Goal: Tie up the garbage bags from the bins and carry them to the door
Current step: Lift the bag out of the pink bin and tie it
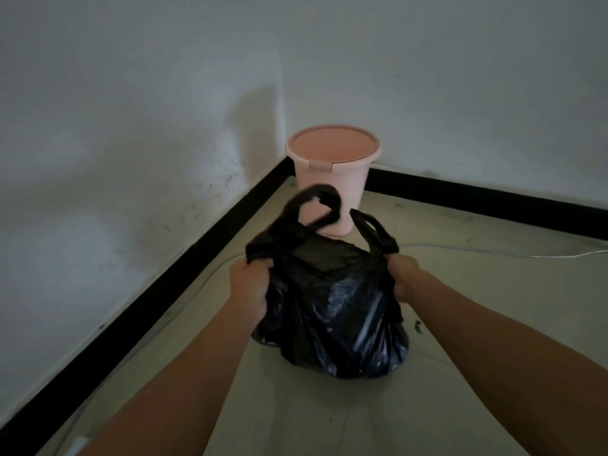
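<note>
Both clenched. With the left hand (250,284), gripping a bunched fold of the bag (335,311) at its top left edge, knuckles up, fingers curled fully into the black plastic. With the right hand (403,278), gripping the opposite top edge the same way, fist tight. Held apart, one at each side, the bag's mouth stretched between them.

Above the left fist, a handle loop (316,205) thrown upward and blurred. Just beyond the right fist, the other loop (378,236) standing up, sharper. Below the fists, the bag's bulging body, glossy and creased, down at the floor (493,324); cannot tell whether resting there or just lifted.

Out of the bin (332,172) and just in front of it, the blurred loop crossing the bin's side in this view. Pink, round, upright, tucked into the corner of two white walls (131,126) edged with black skirting (164,281).

On the floor to the right, a thin white cable (559,255). Just right of the bag, a few dark specks (418,325). Dim light throughout.
</note>
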